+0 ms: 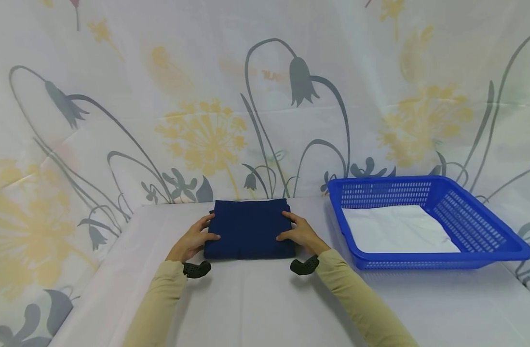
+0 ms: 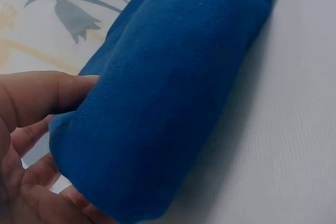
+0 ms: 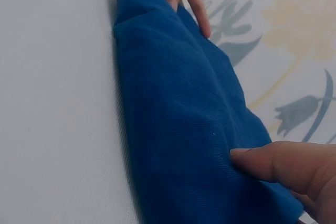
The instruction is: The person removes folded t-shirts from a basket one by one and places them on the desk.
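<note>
Two tan sleeves (image 1: 154, 306) were cut off at the bottom of the head view, and each wrist wore a black thing (image 1: 198, 270). The left hand (image 1: 194, 239) and the right hand (image 1: 305, 236) pinched the two ends of a folded blue cloth (image 1: 249, 229), thumbs on top. Some fingers were hidden behind and under it, so I could not tell how they lay. The cloth sat on the white desk (image 1: 256, 308), near the back. To its right was a blue basket (image 1: 421, 264) with a white cloth (image 1: 395, 229) inside, its bottom partly hidden. Behind hung a flowery sheet (image 1: 195, 62), cut off at the top.
</note>
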